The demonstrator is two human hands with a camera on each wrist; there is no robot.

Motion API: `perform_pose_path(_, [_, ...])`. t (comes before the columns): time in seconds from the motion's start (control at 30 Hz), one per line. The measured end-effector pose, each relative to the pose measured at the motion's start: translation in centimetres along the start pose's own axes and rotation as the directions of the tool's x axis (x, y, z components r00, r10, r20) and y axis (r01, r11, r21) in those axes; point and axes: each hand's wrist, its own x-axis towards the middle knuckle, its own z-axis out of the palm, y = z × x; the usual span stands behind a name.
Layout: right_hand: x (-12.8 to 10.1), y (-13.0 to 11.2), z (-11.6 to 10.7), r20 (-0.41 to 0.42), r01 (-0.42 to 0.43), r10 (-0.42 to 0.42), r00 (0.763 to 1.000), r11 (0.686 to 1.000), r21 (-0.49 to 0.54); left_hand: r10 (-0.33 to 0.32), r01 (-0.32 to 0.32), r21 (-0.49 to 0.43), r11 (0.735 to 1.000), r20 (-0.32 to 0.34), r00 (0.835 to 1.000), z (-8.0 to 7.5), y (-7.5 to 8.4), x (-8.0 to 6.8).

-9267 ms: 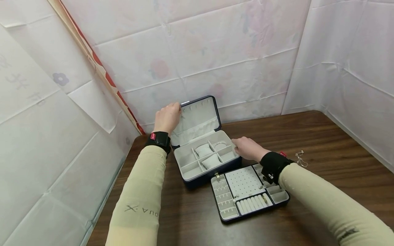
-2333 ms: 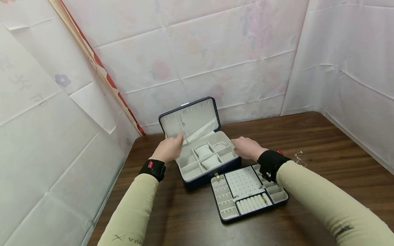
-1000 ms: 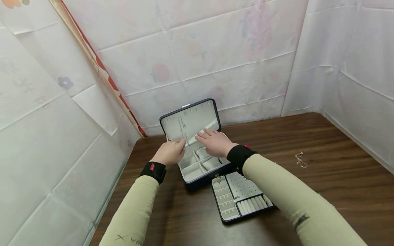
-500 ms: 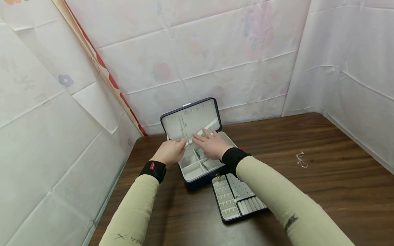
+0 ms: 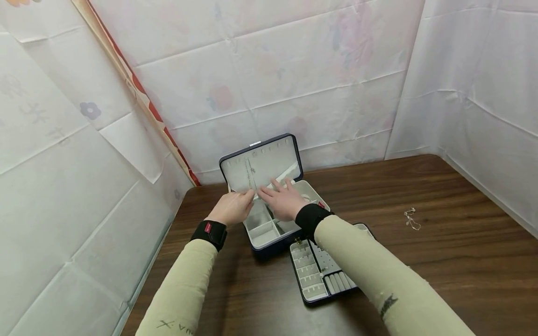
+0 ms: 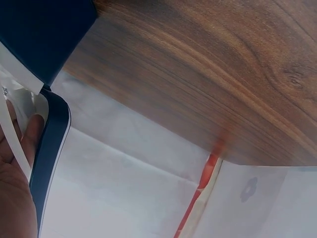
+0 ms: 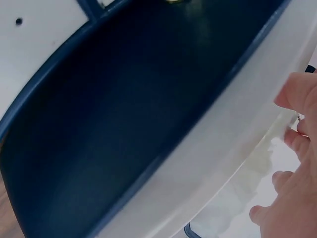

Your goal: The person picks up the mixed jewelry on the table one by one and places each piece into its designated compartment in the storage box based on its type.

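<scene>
A navy jewelry box point(image 5: 273, 245) with a pale divided lining stands with its lid point(image 5: 269, 161) raised. A fine necklace point(image 5: 250, 172) hangs inside the lid. At the lid's lower left, my left hand point(image 5: 231, 207) holds the fabric lid pocket point(image 5: 287, 172) by its edge. Some of its fingers point(image 6: 32, 136) lie behind the pocket's white edge band in the left wrist view. My right hand point(image 5: 283, 200) hovers over the compartments with fingers spread, its fingertips beside my left hand and the necklace's lower end. It hides most of the watch pillows.
A lift-out tray point(image 5: 308, 275) with ring rolls and small slots lies in front of the box, partly under my right forearm. Another thin chain point(image 5: 412, 218) lies on the wooden table point(image 5: 420, 186) at right. Sheeted walls stand behind and at the sides.
My right hand has left the box's right edge and moved left to the lid pocket, inching further left lately. My left hand earlier held the lid's top and came down to the pocket.
</scene>
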Motion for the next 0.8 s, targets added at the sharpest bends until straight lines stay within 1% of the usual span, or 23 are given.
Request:
perform_pose_path(0.17, [0.0,0.0,0.1,-0.01,-0.005,0.005,1.0,1.0,0.009,-0.014,0.014,-0.002,1.0,0.003,1.0,-0.1,0.0,0.0])
perform_pose_path(0.33, [0.6,0.0,1.0,0.021,-0.021,0.021,1.0,1.0,0.006,-0.016,0.016,-0.006,1.0,0.004,1.0,0.1,-0.2,-0.1])
perform_pose_path(0.5, [0.8,-0.4,0.9,0.043,-0.048,0.049,0.998,0.999,-0.019,-0.013,0.013,-0.008,1.0,0.003,1.0,0.2,-0.2,-0.1])
perform_pose_path(0.6, [1.0,-0.6,0.8,0.062,-0.07,0.07,0.996,0.997,-0.012,-0.013,0.013,-0.01,1.0,0.006,1.0,0.1,-0.1,0.0])
perform_pose_path(0.7, [1.0,-0.5,0.6,0.076,-0.085,0.084,0.994,0.996,0.016,-0.015,0.015,-0.009,1.0,0.01,1.0,0.0,-0.1,0.0])
perform_pose_path(0.8, [0.8,-0.3,0.4,0.061,-0.077,0.075,0.995,0.996,0.033,-0.023,0.023,-0.009,1.0,0.016,1.0,0.1,-0.1,0.0])
